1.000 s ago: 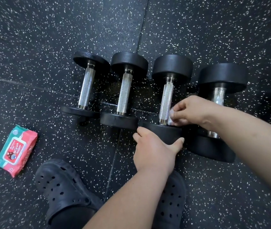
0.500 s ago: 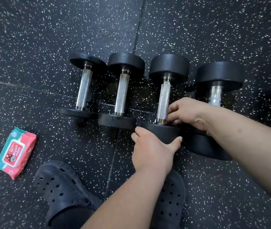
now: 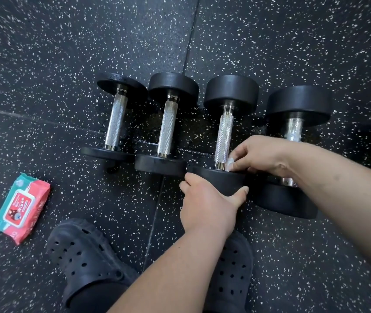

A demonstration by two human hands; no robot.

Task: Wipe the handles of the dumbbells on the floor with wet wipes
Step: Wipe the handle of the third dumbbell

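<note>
Likely a gym, black speckled rubber floor tiles (image 3: pixel 293 41), row of dumbbells (image 3: pixel 166 123) on it

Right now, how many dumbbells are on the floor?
4 in a row: leftmost dumbbell, second dumbbell, third dumbbell, rightmost dumbbell partly behind the right arm. The dark right edge may hide another.

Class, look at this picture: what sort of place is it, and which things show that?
Probably a gym or workout room: four dumbbells lie in a row on black speckled rubber floor tiles, with a wipes pack nearby.
</note>
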